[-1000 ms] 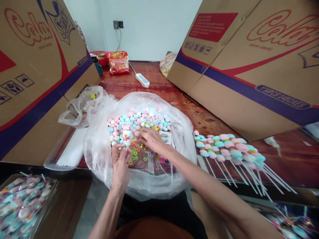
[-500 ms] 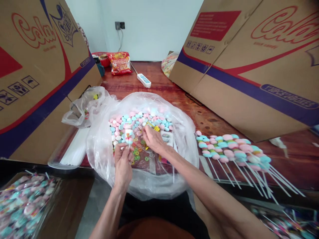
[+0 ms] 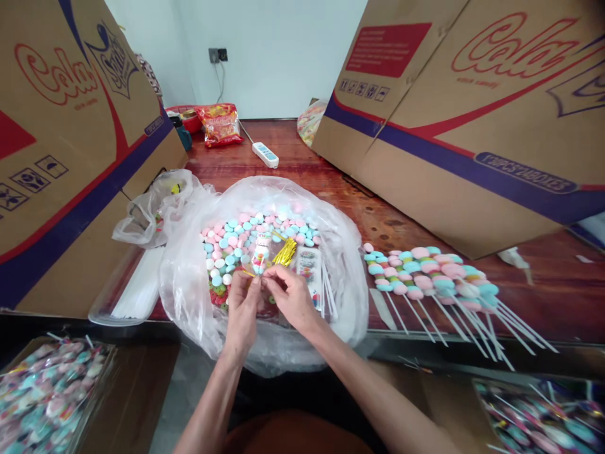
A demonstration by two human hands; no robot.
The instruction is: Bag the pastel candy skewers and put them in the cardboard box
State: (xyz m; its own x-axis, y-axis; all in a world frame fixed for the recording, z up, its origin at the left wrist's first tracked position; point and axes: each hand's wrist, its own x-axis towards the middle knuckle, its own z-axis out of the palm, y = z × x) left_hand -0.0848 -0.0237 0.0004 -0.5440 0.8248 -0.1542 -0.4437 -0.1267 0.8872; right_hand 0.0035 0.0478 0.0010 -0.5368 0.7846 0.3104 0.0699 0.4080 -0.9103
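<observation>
My left hand (image 3: 243, 309) is closed around the lower end of a wrapped marshmallow skewer (image 3: 261, 249), which stands upright in a clear printed wrapper. My right hand (image 3: 292, 296) meets it there, thumb and finger pinched on a gold twist tie (image 3: 248, 273) that crosses the wrapper's neck. Just beyond my right hand lies a bundle of gold twist ties (image 3: 285, 252). Pink, blue and white marshmallows (image 3: 229, 243) fill the clear plastic sheeting (image 3: 182, 277) around my hands. Red and green gummy rings (image 3: 217, 295) are partly hidden by my left hand.
Unwrapped marshmallow skewers (image 3: 439, 274) lie to the right. A flat pack with printed labels (image 3: 309, 274) and white sticks (image 3: 329, 293) sit beside my right hand. Tall cartons (image 3: 61, 157) flank the table. Boxes of wrapped sweets (image 3: 51, 391) stand below its edge.
My right hand has come from the gold twist ties back to my left hand, bringing one tie to the wrapper's neck. The skewer has shifted slightly right.
</observation>
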